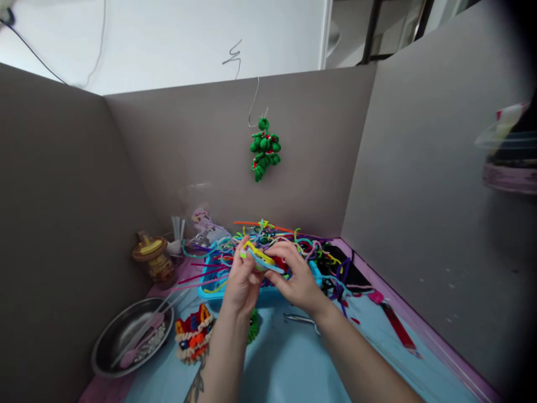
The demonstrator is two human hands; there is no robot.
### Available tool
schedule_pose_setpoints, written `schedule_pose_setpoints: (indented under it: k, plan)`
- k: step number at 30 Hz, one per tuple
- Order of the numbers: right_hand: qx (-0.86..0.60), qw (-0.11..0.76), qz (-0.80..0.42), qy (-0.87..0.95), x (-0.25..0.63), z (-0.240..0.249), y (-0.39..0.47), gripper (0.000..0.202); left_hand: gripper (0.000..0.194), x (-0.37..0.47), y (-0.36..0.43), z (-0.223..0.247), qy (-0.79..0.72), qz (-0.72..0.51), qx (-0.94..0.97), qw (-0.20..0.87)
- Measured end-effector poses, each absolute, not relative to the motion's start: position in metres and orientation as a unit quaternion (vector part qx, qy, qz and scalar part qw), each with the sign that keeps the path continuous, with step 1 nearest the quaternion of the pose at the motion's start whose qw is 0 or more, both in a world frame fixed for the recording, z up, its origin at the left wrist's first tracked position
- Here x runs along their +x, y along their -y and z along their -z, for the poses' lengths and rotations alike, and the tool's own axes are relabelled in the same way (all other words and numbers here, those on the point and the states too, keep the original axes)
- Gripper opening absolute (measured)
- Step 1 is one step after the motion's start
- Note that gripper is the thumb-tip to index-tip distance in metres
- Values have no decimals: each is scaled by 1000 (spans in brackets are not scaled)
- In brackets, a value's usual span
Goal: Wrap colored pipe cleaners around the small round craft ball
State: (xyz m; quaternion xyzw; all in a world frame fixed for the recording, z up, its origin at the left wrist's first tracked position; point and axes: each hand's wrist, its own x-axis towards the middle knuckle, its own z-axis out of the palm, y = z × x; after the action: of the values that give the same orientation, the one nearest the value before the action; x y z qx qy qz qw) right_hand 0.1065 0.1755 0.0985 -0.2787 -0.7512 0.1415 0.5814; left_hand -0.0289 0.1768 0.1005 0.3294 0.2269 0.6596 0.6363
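Observation:
Both of my hands are raised over the front of a blue basket [216,294] heaped with colourful pipe cleaners [308,244]. Between them is a small bundle of bent yellow and light blue pipe cleaners [260,256]. My left hand [242,280] is closed around its left side, thumb up. With thumb and fingers, my right hand [297,277] pinches the right end. Under my wrists, a green fuzzy piece [253,327] is partly hidden by my left forearm. Pliers [300,318] lie on the table by my right wrist.
At left stand a metal bowl [103,355] holding pink spoon-like tools and small pale pieces, and a lidded cup [157,260]. An orange, red and cream piece [195,336] lies beside the bowl. Green pipe-cleaner work [264,148] hangs on the grey back partition [188,134].

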Motion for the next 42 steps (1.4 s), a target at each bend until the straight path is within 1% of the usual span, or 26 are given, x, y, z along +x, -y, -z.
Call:
schedule_pose_setpoints:
  k: [4,8,11,14,16,18,23,25,29,34,37,42]
  plan:
    - [-322,612,-194,696,102,-95,-178,16,62,-26,-174,-98,-211,-649,340,647]
    - [-333,653,-311,605,104,-91,-184,20,53,-24,-173,-100,-228,-622,407,629]
    - [-318,662,-359,576,108,-93,-186,23,49,-24,-174,-101,-271,-627,456,571]
    - [-316,665,-362,571,110,-94,-186,21,53,-26,-174,-102,-297,-672,480,479]
    - [-312,665,-358,576,111,-94,-187,18,45,-28,-173,-104,-311,-675,506,438]
    - [-306,664,-351,585,111,-93,-188,15,35,-31,-172,-105,-325,-654,533,427]
    - [-275,665,-283,634,112,-98,-187,10,23,-40,-175,-107,-351,-613,581,405]
    - [-270,660,-271,646,113,-101,-186,11,16,-42,-175,-107,-363,-602,612,362]
    - [-294,646,-296,639,115,-105,-184,14,6,-43,-171,-111,-384,-577,666,275]
    - [-346,635,-329,607,114,-103,-183,12,3,-42,-163,-118,-399,-537,721,179]
    - [-356,633,-374,577,111,-103,-181,11,6,-41,-161,-120,-396,-522,744,131]
    - [-348,637,-477,496,105,-105,-178,21,12,-42,-160,-118,-394,-508,762,84]
